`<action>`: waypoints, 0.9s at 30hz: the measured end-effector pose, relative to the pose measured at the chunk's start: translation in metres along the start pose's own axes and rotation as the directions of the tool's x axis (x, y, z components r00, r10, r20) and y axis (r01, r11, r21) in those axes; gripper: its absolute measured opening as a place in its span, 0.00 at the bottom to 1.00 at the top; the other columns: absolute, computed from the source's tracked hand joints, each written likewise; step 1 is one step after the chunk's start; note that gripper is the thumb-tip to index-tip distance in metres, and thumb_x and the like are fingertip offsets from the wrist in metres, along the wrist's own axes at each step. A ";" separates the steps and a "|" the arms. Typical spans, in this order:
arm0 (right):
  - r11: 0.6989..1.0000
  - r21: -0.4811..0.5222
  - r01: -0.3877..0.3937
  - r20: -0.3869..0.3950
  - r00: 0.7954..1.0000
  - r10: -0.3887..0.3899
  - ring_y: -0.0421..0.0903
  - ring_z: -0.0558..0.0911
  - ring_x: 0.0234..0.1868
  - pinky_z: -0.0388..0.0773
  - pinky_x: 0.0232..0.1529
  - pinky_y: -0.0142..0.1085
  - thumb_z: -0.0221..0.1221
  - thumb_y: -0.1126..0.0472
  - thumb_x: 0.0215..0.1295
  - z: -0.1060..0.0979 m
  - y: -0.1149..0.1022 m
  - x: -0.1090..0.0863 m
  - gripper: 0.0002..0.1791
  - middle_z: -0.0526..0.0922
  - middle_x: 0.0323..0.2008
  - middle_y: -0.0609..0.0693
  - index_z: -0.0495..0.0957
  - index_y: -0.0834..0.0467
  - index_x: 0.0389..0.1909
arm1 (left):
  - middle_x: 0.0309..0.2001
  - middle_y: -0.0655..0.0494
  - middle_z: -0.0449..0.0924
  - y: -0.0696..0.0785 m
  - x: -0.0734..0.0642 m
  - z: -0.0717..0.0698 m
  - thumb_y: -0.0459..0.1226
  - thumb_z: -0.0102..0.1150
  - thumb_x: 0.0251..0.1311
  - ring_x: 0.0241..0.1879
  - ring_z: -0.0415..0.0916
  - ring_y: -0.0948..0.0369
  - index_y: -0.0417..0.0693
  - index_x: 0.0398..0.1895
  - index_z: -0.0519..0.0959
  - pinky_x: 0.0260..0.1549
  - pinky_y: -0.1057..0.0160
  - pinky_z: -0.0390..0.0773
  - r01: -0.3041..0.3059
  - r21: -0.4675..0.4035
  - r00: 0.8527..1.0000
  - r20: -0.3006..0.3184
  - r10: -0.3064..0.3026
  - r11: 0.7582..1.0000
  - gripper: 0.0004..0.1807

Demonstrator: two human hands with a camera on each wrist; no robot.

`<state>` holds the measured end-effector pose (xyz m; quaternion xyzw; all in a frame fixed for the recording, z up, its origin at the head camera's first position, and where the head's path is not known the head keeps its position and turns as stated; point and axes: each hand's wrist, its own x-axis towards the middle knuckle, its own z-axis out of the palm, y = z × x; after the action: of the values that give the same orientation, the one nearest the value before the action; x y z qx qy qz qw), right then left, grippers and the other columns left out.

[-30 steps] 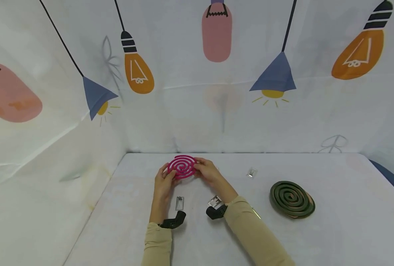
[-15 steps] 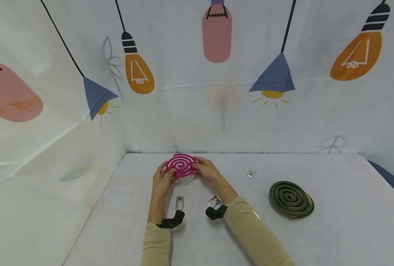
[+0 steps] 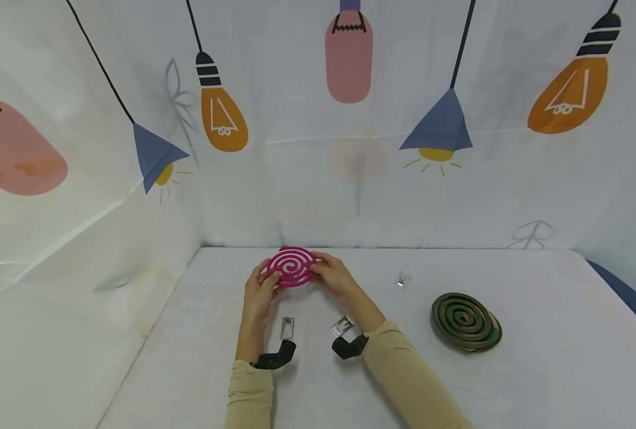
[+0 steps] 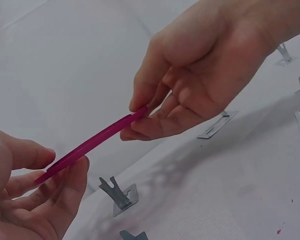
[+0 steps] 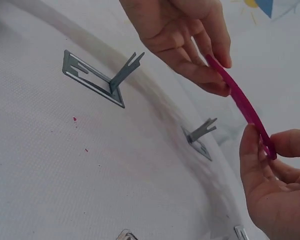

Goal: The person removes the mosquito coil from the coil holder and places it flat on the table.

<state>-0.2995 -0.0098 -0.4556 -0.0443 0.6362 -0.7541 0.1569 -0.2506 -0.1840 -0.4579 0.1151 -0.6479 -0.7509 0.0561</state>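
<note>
A pink mosquito coil [image 3: 291,267] is held up near the table's far edge. My left hand [image 3: 258,293] pinches its left rim between thumb and fingers, while my right hand [image 3: 337,279] grips the opposite rim. Both wrist views show the coil [image 4: 92,145] edge-on and tilted, raised off the white surface, with the left hand [image 4: 37,190] and right hand [image 4: 200,75] at its two ends. Metal coil stands with upright forked prongs lie below: one stand [image 3: 287,328] by the left wrist and another stand [image 3: 342,326] by the right wrist.
On the right of the table [image 3: 554,357] lies a stack of dark green mosquito coils [image 3: 465,322], with brownish parts showing at its edge. A further metal stand [image 3: 402,279] sits toward the back. A white printed curtain [image 3: 296,190] hangs behind and at the left.
The head view has shifted slightly, so the green coils appear a little further left. Both hands keep their hold on the pink coil, which has barely moved.
</note>
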 end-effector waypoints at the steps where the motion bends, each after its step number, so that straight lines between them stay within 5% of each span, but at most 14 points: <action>1: 1.000 0.001 0.001 -0.001 1.000 -0.001 0.40 0.80 0.40 0.80 0.46 0.37 0.49 0.70 0.68 -0.001 0.000 -0.001 0.23 0.78 0.50 0.62 0.66 0.64 0.63 | 0.60 0.43 0.71 0.000 0.000 0.000 0.33 0.52 0.66 0.43 0.77 0.63 0.47 0.70 0.60 0.38 0.69 0.81 -0.002 0.002 1.000 0.002 0.002 1.000 0.29; 16: 0.999 0.023 0.024 -0.038 0.999 -0.023 0.41 0.80 0.38 0.81 0.40 0.35 0.50 0.71 0.66 -0.008 0.001 -0.016 0.23 0.78 0.46 0.60 0.65 0.64 0.62 | 0.50 0.43 0.76 0.002 -0.007 0.006 0.36 0.49 0.68 0.39 0.77 0.64 0.45 0.65 0.66 0.35 0.70 0.80 -0.025 0.026 0.999 0.027 0.025 0.999 0.23; 27: 1.000 0.009 0.029 -0.068 0.997 -0.028 0.42 0.80 0.39 0.81 0.42 0.36 0.51 0.71 0.65 -0.019 0.002 -0.028 0.22 0.78 0.45 0.59 0.67 0.61 0.60 | 0.51 0.41 0.79 0.002 -0.009 0.010 0.37 0.49 0.68 0.37 0.80 0.63 0.48 0.60 0.71 0.36 0.67 0.82 0.001 0.059 0.998 0.055 -0.004 0.998 0.18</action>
<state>-0.2782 0.0163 -0.4578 -0.0270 0.6368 -0.7605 0.1246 -0.2450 -0.1729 -0.4532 0.0968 -0.6709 -0.7344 0.0340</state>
